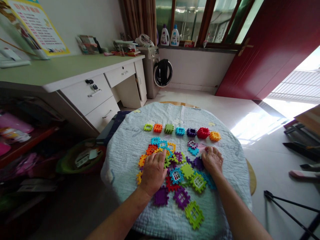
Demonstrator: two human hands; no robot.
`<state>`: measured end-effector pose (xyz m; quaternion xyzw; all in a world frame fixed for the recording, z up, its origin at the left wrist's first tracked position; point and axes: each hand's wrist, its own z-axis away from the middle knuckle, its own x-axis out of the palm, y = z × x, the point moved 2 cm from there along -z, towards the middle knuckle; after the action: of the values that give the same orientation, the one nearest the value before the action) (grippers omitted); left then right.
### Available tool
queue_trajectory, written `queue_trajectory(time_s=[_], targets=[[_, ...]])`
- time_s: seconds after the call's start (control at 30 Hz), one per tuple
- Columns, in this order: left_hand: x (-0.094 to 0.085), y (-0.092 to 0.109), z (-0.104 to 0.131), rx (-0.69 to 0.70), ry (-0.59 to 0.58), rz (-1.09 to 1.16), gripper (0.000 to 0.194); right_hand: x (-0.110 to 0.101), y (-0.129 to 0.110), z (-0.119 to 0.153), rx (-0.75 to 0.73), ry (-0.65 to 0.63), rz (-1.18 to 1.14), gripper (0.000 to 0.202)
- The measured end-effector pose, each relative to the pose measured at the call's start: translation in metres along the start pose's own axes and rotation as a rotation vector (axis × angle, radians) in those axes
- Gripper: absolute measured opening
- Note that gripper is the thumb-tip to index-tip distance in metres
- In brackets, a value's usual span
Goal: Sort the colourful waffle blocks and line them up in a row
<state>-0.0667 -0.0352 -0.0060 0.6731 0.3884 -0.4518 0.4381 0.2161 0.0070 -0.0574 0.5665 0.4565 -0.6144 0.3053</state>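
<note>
One round table (251,176) is standing in front of the person, and a pale cloth (127,150) is covering most of its top. Left of the table, a green-topped desk (72,68) is running along the wall. Beyond the table to the right, a red door (252,56) is standing open. Beyond the table's far edge, a washing machine (151,71) is standing with its round hatch open. Over the middle of the table, a loose heap of plastic tiles (187,170) is lying, many of them overlapping. On the table's left half, the left hand (153,168) is resting over the heap; its fingers are lying loosely bent, and whether they are grasping a tile I cannot tell. On the table's right half, the right hand (212,160) is resting with its fingers curled beside a dark purple tile (199,163); whether they are pinching it I cannot tell. Toward the table's far edge, seven small blocks (169,128) are forming a row, lime to yellow-orange. Toward the table's near edge, one lime tile (194,215) is lying flat, apart from the heap.
</note>
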Motion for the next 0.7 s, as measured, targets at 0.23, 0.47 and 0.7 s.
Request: queue_trajectory(time_s=[0.23, 0.47, 0.7], targets=[[0.0, 0.002, -0.001, 0.002, -0.022, -0.059, 0.069, 0.001, 0.0, 0.0, -0.002, 0.01, -0.002, 0.032], [0.003, 0.001, 0.001, 0.035, -0.014, -0.094, 0.067, 0.001, 0.001, -0.001, -0.002, 0.013, -0.009, 0.031], [-0.008, -0.01, -0.013, 0.029, 0.043, 0.033, 0.07, 0.002, 0.001, -0.001, 0.0, 0.001, -0.016, 0.031]])
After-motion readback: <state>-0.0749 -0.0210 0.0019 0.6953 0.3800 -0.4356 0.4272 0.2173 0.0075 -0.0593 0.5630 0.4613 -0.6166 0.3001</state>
